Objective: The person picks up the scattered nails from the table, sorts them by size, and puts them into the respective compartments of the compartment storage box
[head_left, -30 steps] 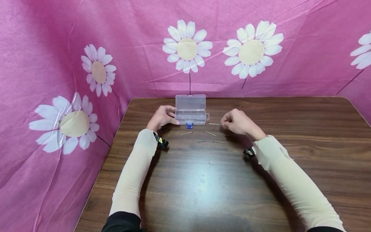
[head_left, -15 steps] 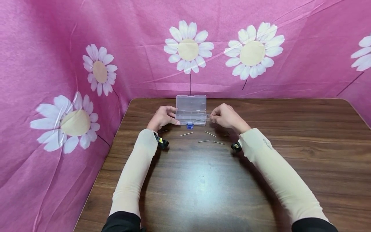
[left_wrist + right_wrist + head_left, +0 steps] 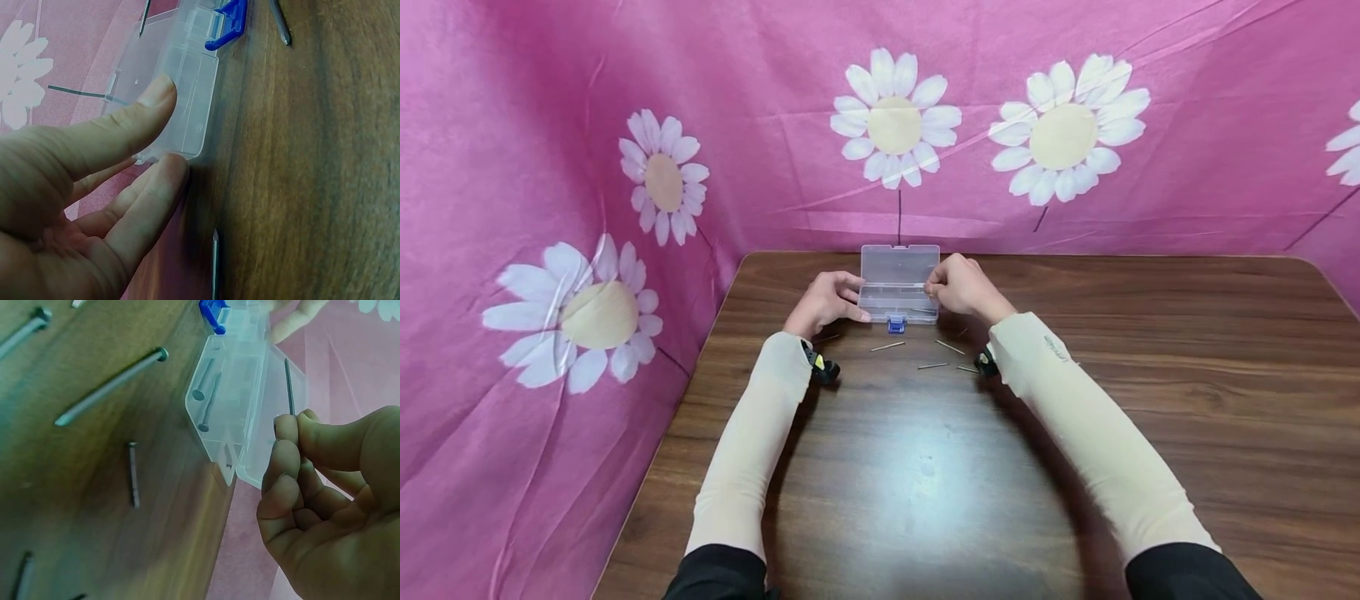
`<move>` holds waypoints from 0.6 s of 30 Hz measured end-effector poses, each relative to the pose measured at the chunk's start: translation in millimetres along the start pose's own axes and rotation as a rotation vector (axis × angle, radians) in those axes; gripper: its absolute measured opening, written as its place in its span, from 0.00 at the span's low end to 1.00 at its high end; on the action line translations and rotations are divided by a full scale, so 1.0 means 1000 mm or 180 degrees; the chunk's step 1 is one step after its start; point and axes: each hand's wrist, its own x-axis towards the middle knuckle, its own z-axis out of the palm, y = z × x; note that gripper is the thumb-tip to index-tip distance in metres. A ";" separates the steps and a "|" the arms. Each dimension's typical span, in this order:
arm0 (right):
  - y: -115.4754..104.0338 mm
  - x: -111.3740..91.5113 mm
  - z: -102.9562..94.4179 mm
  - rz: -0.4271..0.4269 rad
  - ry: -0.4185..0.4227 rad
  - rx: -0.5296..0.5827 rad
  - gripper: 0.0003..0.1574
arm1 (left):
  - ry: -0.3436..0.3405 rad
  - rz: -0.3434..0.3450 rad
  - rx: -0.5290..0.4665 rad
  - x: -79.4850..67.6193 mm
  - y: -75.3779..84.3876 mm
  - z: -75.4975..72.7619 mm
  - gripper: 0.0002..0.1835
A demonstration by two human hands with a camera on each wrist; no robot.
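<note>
A clear plastic box [image 3: 876, 302] stands on the table with its lid [image 3: 895, 263] raised and its blue latch [image 3: 897, 325] facing the front. My left hand [image 3: 825, 303] holds the box's left end, thumb on the near side and fingers at the end wall. Between thumb and forefinger, my right hand [image 3: 964, 288] pinches a nail [image 3: 289, 387] over the box's right end. Its point sticks out beyond the fingertips. In the right wrist view, nails [image 3: 210, 403] lie inside the right part of the box.
Several loose nails lie on the wooden table [image 3: 850, 467], among them one nail [image 3: 887, 346] in front of the box and another nail [image 3: 215, 269] near my left hand. A pink flowered cloth [image 3: 775, 125] hangs behind the table's back edge.
My right hand has moved left with the nail, from beside the box to over its right end. The left hand has stayed at the box's left end.
</note>
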 end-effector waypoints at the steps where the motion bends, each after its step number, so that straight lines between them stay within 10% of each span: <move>1: -0.002 0.003 0.000 -0.0010 -0.0003 -0.0066 0.12 | 0.0003 0.0006 -0.0002 0.000 0.000 0.000 0.39; 18: -0.027 0.031 0.015 0.0163 -0.0152 -0.0673 0.21 | -0.0016 -0.0031 -0.0034 0.003 -0.002 0.000 0.40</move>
